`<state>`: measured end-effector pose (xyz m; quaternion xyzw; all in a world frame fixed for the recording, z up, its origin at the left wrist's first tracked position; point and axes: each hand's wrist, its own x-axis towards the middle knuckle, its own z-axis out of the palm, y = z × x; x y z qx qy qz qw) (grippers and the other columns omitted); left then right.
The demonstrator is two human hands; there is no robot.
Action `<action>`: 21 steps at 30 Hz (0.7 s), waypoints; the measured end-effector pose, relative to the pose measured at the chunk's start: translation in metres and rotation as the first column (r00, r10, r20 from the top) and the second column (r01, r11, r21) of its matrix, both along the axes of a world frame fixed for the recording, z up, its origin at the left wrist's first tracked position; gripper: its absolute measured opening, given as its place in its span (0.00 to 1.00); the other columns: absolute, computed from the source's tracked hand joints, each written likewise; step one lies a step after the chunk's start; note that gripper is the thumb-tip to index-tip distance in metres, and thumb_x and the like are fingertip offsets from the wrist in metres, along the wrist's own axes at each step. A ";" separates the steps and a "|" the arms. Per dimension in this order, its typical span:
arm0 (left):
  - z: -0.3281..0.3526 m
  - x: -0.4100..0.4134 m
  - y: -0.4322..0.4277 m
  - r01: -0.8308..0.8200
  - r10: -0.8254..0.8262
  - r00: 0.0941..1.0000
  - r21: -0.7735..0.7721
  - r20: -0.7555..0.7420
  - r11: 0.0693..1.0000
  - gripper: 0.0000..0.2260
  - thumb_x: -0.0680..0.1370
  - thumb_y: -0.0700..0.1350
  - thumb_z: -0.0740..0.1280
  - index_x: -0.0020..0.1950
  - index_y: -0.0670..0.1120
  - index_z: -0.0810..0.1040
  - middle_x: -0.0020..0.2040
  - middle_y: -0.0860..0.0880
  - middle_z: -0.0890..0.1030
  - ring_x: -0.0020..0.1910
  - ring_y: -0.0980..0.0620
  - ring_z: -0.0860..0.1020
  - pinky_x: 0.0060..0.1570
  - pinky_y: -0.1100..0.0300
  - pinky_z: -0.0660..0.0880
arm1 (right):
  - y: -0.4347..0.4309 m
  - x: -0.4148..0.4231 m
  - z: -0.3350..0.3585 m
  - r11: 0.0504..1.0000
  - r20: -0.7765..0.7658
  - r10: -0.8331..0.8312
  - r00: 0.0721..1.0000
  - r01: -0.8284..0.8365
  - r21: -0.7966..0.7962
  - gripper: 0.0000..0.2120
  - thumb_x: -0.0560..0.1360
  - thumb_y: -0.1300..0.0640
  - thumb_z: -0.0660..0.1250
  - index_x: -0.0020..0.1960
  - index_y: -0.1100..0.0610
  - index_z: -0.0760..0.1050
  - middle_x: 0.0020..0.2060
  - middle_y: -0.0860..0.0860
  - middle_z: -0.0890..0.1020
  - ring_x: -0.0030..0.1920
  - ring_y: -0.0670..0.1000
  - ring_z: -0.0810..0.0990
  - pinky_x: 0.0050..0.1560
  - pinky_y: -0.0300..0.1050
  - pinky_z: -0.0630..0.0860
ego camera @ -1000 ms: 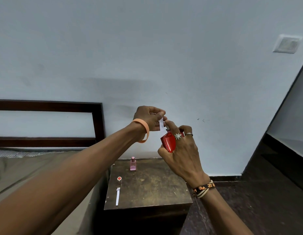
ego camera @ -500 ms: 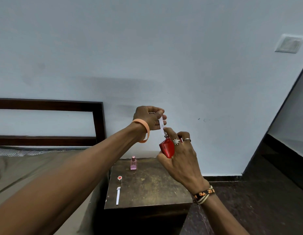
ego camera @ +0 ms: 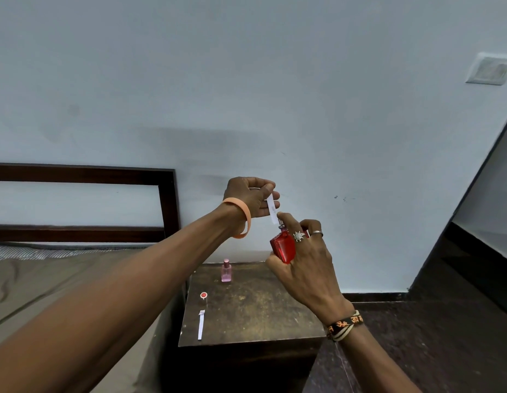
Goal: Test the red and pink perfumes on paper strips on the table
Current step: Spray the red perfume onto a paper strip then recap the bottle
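Observation:
My right hand (ego camera: 306,262) grips the red perfume bottle (ego camera: 283,248) in the air above the table, index finger on top of its sprayer. My left hand (ego camera: 251,198) pinches a white paper strip (ego camera: 272,208) that hangs down just in front of the nozzle. On the dark wooden table (ego camera: 255,313) the pink perfume bottle (ego camera: 226,270) stands upright at the back. A second paper strip (ego camera: 201,324) lies near the table's left edge, with the red cap (ego camera: 203,295) just behind it.
A bed with a brown cover (ego camera: 48,285) and dark wooden headboard (ego camera: 167,199) adjoins the table's left side. The pale wall stands close behind. Dark floor (ego camera: 431,341) lies to the right, and a switch plate (ego camera: 490,69) sits high on the wall.
My right hand has lowered and tilted the red bottle slightly, bringing the nozzle under the strip's lower end. My left hand holds the strip in nearly the same place.

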<state>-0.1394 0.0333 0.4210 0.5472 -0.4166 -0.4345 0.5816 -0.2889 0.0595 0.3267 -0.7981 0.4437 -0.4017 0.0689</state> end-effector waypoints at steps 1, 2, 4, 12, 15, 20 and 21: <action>0.000 0.000 0.000 -0.003 0.003 1.000 -0.003 0.000 1.000 0.08 0.77 0.36 0.67 0.54 0.36 0.78 0.47 0.38 0.83 0.42 0.42 0.84 0.37 0.56 0.82 | 0.000 0.001 0.001 1.000 0.015 0.009 1.000 -0.009 -0.007 0.36 0.69 0.47 0.71 0.71 0.39 0.58 0.60 0.50 0.64 0.53 0.50 0.71 0.47 0.37 0.74; 0.001 0.000 0.000 -0.003 0.003 1.000 -0.007 0.003 1.000 0.08 0.76 0.36 0.67 0.54 0.36 0.78 0.47 0.39 0.83 0.41 0.43 0.84 0.35 0.57 0.82 | 0.000 0.002 0.003 1.000 0.038 0.018 0.999 -0.017 -0.016 0.37 0.69 0.48 0.72 0.72 0.39 0.57 0.59 0.50 0.64 0.52 0.51 0.72 0.46 0.35 0.73; 0.000 0.000 0.001 -0.002 0.002 1.000 -0.008 0.015 1.000 0.07 0.76 0.37 0.67 0.54 0.37 0.78 0.45 0.40 0.83 0.39 0.46 0.83 0.33 0.59 0.81 | -0.002 0.004 0.011 0.999 0.067 0.020 0.998 -0.018 -0.028 0.39 0.69 0.50 0.72 0.73 0.38 0.55 0.59 0.50 0.64 0.51 0.51 0.72 0.43 0.34 0.71; -0.005 -0.002 0.000 -0.016 0.018 0.997 -0.022 0.075 1.000 0.07 0.76 0.37 0.68 0.53 0.37 0.80 0.41 0.43 0.82 0.27 0.55 0.81 0.28 0.63 0.78 | -0.009 0.013 0.032 0.998 0.048 0.001 0.999 0.002 -0.056 0.35 0.67 0.49 0.70 0.71 0.39 0.62 0.56 0.50 0.66 0.48 0.55 0.74 0.42 0.41 0.74; -0.002 0.001 0.002 0.007 -0.006 1.000 -0.021 0.008 1.000 0.08 0.77 0.36 0.67 0.55 0.35 0.78 0.44 0.40 0.82 0.33 0.51 0.82 0.28 0.62 0.78 | -0.006 0.010 0.015 0.999 0.020 -0.011 1.000 0.012 -0.051 0.37 0.67 0.48 0.72 0.73 0.42 0.61 0.59 0.51 0.65 0.51 0.51 0.71 0.44 0.37 0.71; -0.005 0.005 0.000 0.012 -0.013 0.998 -0.009 -0.057 1.000 0.07 0.77 0.35 0.66 0.54 0.35 0.77 0.48 0.36 0.82 0.39 0.44 0.83 0.36 0.57 0.82 | 0.005 0.005 -0.022 0.998 -0.003 0.036 0.999 -0.036 0.058 0.38 0.69 0.46 0.72 0.73 0.38 0.55 0.59 0.48 0.62 0.55 0.48 0.68 0.49 0.39 0.77; -0.007 0.006 -0.001 0.008 -0.008 0.998 -0.009 -0.057 1.000 0.07 0.77 0.35 0.66 0.54 0.35 0.78 0.47 0.36 0.82 0.39 0.44 0.83 0.36 0.57 0.82 | 0.005 0.004 -0.027 0.996 0.011 0.037 0.999 -0.038 0.076 0.40 0.69 0.47 0.72 0.73 0.36 0.53 0.60 0.47 0.62 0.56 0.48 0.69 0.49 0.39 0.77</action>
